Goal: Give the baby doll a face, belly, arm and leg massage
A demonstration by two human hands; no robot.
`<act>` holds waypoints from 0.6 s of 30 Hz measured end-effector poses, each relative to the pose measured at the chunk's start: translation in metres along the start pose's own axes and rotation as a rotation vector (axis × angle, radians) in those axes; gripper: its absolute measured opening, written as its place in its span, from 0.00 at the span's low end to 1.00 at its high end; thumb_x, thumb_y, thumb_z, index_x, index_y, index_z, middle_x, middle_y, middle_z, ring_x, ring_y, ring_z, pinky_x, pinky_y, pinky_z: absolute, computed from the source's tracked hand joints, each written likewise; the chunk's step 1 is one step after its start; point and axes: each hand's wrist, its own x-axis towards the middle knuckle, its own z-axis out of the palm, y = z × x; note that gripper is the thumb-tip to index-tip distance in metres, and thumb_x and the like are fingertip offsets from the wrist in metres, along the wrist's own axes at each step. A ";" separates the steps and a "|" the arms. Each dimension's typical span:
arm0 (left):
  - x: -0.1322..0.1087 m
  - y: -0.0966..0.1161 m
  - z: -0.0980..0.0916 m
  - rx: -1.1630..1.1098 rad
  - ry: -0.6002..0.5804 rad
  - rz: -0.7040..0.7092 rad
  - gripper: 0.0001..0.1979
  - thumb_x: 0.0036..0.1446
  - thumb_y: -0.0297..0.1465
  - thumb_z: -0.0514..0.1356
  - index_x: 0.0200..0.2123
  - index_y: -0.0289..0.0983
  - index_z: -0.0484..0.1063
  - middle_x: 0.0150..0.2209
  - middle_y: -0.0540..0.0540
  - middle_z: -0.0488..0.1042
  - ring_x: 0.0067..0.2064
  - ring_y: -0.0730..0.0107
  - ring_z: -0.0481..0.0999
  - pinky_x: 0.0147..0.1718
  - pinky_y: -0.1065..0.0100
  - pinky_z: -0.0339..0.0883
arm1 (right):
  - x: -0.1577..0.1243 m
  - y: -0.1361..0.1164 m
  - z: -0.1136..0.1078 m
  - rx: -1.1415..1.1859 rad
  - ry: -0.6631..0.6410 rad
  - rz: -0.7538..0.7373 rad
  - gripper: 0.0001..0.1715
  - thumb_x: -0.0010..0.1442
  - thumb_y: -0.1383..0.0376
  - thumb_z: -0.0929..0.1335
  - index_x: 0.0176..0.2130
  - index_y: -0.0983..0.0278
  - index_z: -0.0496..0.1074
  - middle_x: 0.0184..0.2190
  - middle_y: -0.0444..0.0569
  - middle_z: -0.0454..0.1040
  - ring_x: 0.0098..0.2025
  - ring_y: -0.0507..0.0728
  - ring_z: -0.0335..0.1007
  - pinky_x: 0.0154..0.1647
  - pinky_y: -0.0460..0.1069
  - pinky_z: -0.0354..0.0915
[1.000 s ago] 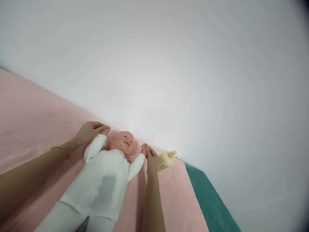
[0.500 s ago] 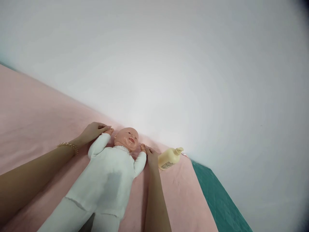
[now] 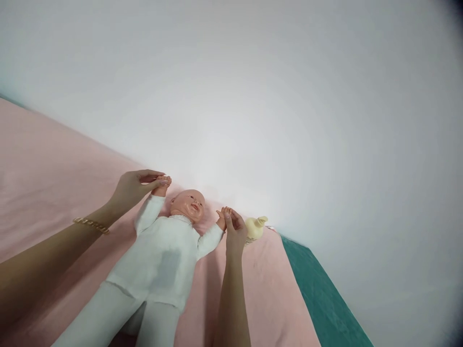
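A baby doll (image 3: 162, 255) in a white top and trousers lies on its back, its head toward the wall. A grey patch shows on its lower front. My left hand (image 3: 135, 188), with a gold bracelet on the wrist, pinches the doll's raised hand on the left side. On the other side my right hand (image 3: 236, 230) has the doll's second hand between thumb and fingers, held up and outward. Just right of my right hand stands a pale yellow pump bottle (image 3: 255, 227), its lower part partly hidden behind that hand.
Under the doll a pink sheet (image 3: 275, 289) covers the surface and reaches back to a plain white wall (image 3: 231, 96). A green surface (image 3: 321, 289) shows beyond the sheet's right edge.
Both my hands have lifted the doll's hands higher; the doll's arm on the right has also moved outward. My right hand now covers more of the bottle.
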 end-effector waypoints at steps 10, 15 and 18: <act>-0.065 0.042 -0.037 0.233 -0.003 0.082 0.21 0.50 0.51 0.64 0.44 0.48 0.78 0.45 0.54 0.80 0.50 0.55 0.77 0.42 0.64 0.68 | -0.082 -0.042 -0.022 -0.280 0.118 -0.155 0.28 0.54 0.52 0.72 0.50 0.64 0.77 0.48 0.53 0.79 0.46 0.60 0.76 0.49 0.54 0.70; -0.103 0.033 -0.056 0.347 0.082 0.078 0.23 0.50 0.53 0.60 0.44 0.49 0.77 0.43 0.54 0.80 0.48 0.52 0.78 0.44 0.59 0.69 | -0.136 -0.039 -0.046 -0.362 0.184 -0.033 0.30 0.57 0.50 0.69 0.54 0.61 0.75 0.53 0.52 0.77 0.50 0.61 0.76 0.52 0.53 0.69; -0.134 0.015 -0.069 0.379 0.199 0.055 0.22 0.48 0.55 0.58 0.41 0.51 0.75 0.45 0.54 0.80 0.49 0.49 0.78 0.45 0.53 0.71 | -0.169 -0.031 -0.057 -0.386 0.223 0.112 0.32 0.58 0.47 0.68 0.58 0.56 0.72 0.57 0.48 0.75 0.55 0.62 0.74 0.53 0.52 0.69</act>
